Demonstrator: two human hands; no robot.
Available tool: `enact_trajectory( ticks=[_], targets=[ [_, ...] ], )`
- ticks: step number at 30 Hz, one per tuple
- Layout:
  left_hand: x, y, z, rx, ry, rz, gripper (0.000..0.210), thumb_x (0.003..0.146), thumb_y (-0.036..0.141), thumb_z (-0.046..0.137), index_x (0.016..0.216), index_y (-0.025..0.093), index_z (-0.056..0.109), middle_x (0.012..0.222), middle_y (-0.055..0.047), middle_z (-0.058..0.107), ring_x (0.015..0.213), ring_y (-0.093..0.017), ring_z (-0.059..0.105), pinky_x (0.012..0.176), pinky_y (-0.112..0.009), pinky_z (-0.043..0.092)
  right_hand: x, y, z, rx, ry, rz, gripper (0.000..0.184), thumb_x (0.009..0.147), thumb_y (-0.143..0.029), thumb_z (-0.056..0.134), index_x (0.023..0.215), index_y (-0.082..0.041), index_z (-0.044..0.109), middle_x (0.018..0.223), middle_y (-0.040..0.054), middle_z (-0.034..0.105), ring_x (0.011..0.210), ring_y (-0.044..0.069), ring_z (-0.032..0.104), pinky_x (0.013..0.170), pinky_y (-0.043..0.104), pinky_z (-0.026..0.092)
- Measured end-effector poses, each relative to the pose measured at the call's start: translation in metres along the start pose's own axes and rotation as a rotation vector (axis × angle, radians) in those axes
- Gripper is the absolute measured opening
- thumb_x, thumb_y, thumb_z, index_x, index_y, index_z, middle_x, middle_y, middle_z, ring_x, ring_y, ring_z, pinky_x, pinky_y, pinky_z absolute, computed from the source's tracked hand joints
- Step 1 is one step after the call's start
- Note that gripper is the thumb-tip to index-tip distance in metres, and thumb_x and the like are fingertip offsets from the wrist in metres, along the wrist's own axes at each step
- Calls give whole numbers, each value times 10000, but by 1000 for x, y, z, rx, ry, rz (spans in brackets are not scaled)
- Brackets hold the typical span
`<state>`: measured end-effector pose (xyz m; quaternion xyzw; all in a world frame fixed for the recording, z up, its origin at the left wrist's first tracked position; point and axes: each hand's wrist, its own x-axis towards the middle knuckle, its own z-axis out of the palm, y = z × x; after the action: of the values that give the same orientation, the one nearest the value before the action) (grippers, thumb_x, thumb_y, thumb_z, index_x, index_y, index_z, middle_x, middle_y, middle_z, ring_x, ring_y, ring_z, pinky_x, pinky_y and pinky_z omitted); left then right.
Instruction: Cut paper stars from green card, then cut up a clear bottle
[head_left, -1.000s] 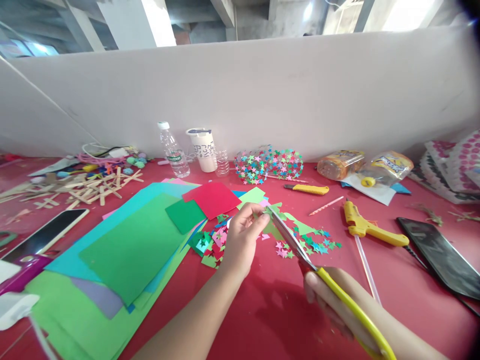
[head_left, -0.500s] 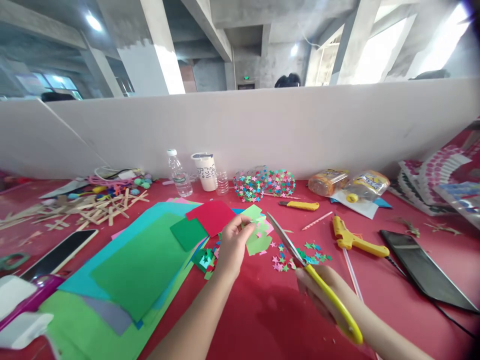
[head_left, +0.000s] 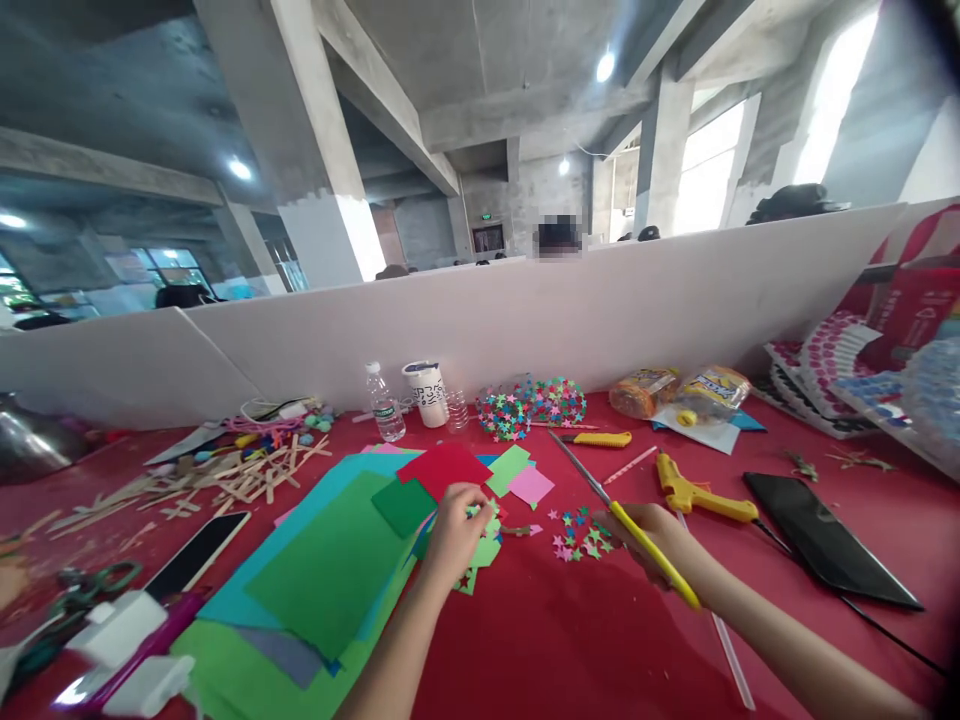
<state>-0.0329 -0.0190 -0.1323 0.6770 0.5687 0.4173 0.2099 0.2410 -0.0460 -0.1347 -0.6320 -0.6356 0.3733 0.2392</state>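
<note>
My left hand [head_left: 456, 535] is closed, thumb and fingers pinched at a light green paper piece [head_left: 489, 552] with cut edges. It is over a small heap of paper scraps, partly hidden by the hand. My right hand [head_left: 664, 545] grips yellow-handled scissors [head_left: 649, 550], their blades looking closed and pointing up and to the left. Between the hands lies a scatter of small coloured paper stars [head_left: 581, 535]. Beyond my left hand are a light green square [head_left: 508, 470] and a pink square [head_left: 532, 486].
Coloured sheets [head_left: 322, 560] lie left, with wooden sticks [head_left: 262, 475] and a phone [head_left: 196, 552] beyond. At the back stand a water bottle [head_left: 385, 405], a cup [head_left: 426, 395] and star-filled clear containers [head_left: 532, 408]. A utility knife [head_left: 600, 439], glue gun [head_left: 701, 492] and black tablet-like object [head_left: 829, 540] lie right.
My left hand has moved left and down with the light green paper, uncovering the green and pink squares. The scissors stay in my right hand. The camera view has tilted up.
</note>
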Motion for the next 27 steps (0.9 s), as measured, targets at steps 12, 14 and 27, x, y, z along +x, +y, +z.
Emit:
enact_trajectory(
  ticks=[12, 14, 27],
  targets=[
    [-4, 31, 85, 174, -141, 189, 121, 780, 144, 561, 666, 182, 576, 893, -80, 603, 906, -231, 586, 855, -379, 451, -51, 51, -37, -566, 176, -12, 119, 753, -252, 574, 815, -164, 624, 724, 107, 695, 647, 252, 628, 511, 273, 238],
    [0, 27, 78, 200, -104, 181, 156, 811, 183, 535, 655, 184, 543, 834, -72, 578, 840, -220, 584, 810, -371, 464, -60, 53, -35, -571, 162, -23, 139, 736, -237, 573, 840, -168, 635, 729, 92, 700, 636, 241, 632, 505, 267, 236],
    [-27, -22, -4, 436, -266, 199, 280, 759, 80, 494, 927, 230, 661, 1150, -83, 646, 1119, -266, 564, 970, -468, 434, -72, 21, 26, -482, -35, -227, 198, 628, -226, 596, 809, -189, 666, 788, 74, 724, 693, 262, 680, 496, 260, 253]
  ],
)
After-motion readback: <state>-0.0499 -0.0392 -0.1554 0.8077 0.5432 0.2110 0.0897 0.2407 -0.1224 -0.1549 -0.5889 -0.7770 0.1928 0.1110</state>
